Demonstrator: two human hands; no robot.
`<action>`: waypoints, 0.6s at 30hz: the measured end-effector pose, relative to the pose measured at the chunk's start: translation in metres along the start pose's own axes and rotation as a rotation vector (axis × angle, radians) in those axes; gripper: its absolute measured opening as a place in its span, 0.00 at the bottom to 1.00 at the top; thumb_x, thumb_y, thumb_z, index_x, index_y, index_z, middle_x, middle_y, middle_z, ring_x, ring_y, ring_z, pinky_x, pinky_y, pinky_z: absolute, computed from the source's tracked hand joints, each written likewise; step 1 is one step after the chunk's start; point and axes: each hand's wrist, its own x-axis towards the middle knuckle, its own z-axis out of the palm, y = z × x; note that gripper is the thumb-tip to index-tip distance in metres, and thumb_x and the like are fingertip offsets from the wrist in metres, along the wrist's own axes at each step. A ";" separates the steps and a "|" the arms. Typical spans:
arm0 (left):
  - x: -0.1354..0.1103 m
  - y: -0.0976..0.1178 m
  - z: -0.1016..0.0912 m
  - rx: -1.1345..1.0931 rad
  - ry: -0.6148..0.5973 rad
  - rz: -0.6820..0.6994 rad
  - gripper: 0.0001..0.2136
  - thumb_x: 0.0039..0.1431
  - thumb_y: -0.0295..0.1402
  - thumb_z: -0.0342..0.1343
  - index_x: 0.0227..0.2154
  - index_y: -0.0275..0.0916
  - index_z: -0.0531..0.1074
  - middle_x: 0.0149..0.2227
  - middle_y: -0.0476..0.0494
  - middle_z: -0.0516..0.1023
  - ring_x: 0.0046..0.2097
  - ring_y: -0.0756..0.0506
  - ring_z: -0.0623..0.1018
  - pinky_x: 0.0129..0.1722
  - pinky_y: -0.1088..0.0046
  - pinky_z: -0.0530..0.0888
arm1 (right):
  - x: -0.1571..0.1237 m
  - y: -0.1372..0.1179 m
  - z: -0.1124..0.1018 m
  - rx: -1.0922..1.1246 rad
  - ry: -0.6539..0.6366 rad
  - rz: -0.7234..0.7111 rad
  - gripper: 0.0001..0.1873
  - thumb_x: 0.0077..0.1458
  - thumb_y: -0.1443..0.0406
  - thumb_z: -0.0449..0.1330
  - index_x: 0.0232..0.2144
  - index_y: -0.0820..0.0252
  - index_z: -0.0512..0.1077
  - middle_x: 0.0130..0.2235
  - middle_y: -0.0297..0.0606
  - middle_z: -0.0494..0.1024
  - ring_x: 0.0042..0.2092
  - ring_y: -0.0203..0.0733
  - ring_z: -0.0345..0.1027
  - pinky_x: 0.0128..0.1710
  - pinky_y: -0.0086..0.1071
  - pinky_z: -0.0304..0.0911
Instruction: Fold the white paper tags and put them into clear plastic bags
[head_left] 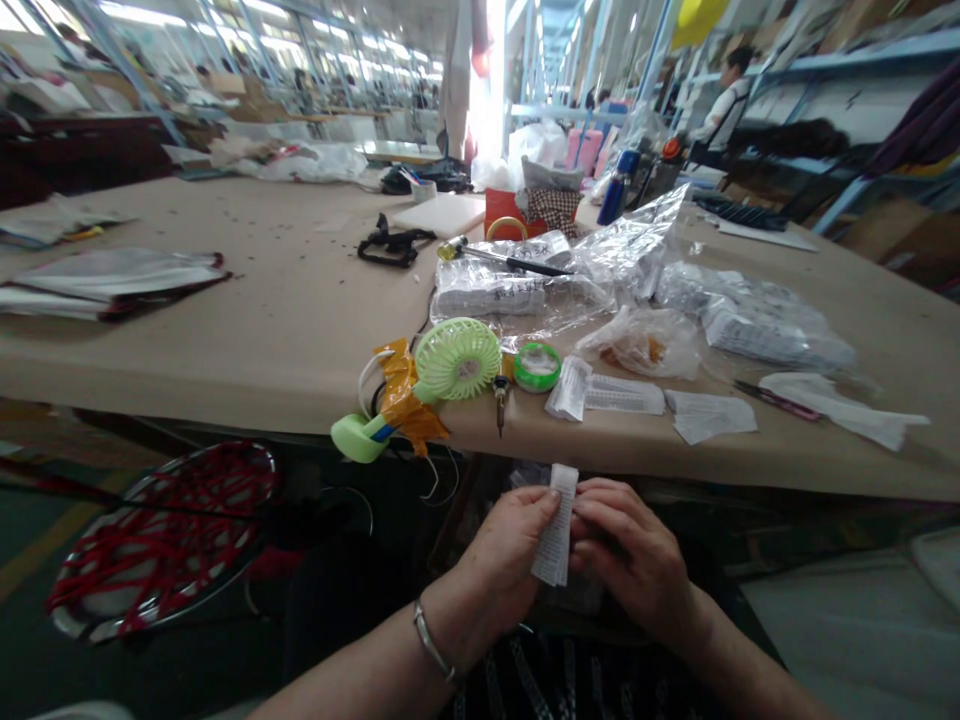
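Note:
My left hand [510,540] pinches a narrow stack of white printed labels [554,545] between thumb and fingers, just below the table's front edge. The stack stands nearly upright, its text facing me. My right hand [634,550] is close against the right side of the stack, fingers curled with their tips at its edge. Whatever lies between those fingers is hidden. On the table edge beyond my hands lie more printed label strips [624,394], along with a folded bundle of labels [570,388] and a loose label sheet [711,415].
A green fan [457,360], a pointed tool [500,405] and a green round container [537,367] sit near the front edge. Plastic-wrapped bundles [772,325] and scissors [780,400] lie to the right. A red-strapped round seat [165,540] stands lower left. A person [724,110] stands far right.

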 end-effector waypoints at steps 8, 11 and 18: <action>-0.021 -0.002 0.003 0.161 -0.204 -0.162 0.14 0.64 0.38 0.50 0.38 0.29 0.69 0.28 0.40 0.74 0.24 0.50 0.75 0.23 0.78 0.73 | 0.000 0.018 -0.008 1.139 -0.279 0.938 0.21 0.49 0.66 0.68 0.47 0.54 0.73 0.42 0.34 0.77 0.38 0.30 0.71 0.38 0.21 0.66; -0.026 -0.006 0.003 0.166 -0.245 -0.193 0.14 0.64 0.38 0.50 0.36 0.28 0.70 0.27 0.40 0.74 0.23 0.51 0.74 0.23 0.79 0.72 | 0.000 0.018 -0.006 1.225 -0.358 0.906 0.18 0.49 0.69 0.67 0.45 0.59 0.74 0.43 0.37 0.76 0.41 0.33 0.71 0.43 0.24 0.66; -0.029 -0.013 0.000 0.186 -0.271 -0.181 0.14 0.59 0.39 0.55 0.32 0.28 0.69 0.26 0.41 0.72 0.22 0.52 0.72 0.21 0.80 0.70 | 0.000 0.012 -0.001 1.341 -0.369 0.864 0.10 0.47 0.69 0.67 0.35 0.61 0.76 0.48 0.40 0.73 0.45 0.40 0.70 0.46 0.32 0.66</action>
